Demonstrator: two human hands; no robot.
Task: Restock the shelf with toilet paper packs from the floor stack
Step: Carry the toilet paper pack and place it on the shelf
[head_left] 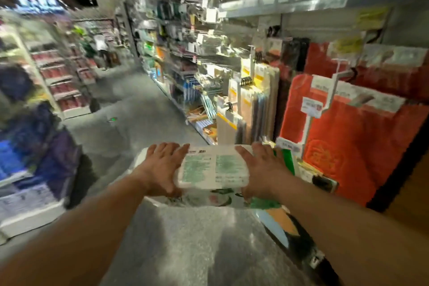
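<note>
Ok so from my feed I'm looking down a shop aisle and everything's pretty smeared with motion blur, so take the fine detail with a grain of salt. Both arms are stretched out in front and they've got one toilet paper pack between them, held up in the air over the grey floor, roughly centre of the view. The pack is white plastic with green print on the top face and some leafy green graphics on the side facing me.

The left hand is clamped on the left end of the pack, fingers spread over the far top edge and thumb wrapped down the near side. The right hand mirrors it on the right end, fingers over the top, thumb tucked under the near corner. So both are gripping it, squeezing from the two sides.

Just right of the pack there's a big red bag hanging on a peg hook with a little price tag sticking out in front of it. Behind that the shelf runs off down the aisle, packed with small hanging stuff I can't make out. Lower right, below the pack, there's something with green, orange and black print, can't tell what.
</note>
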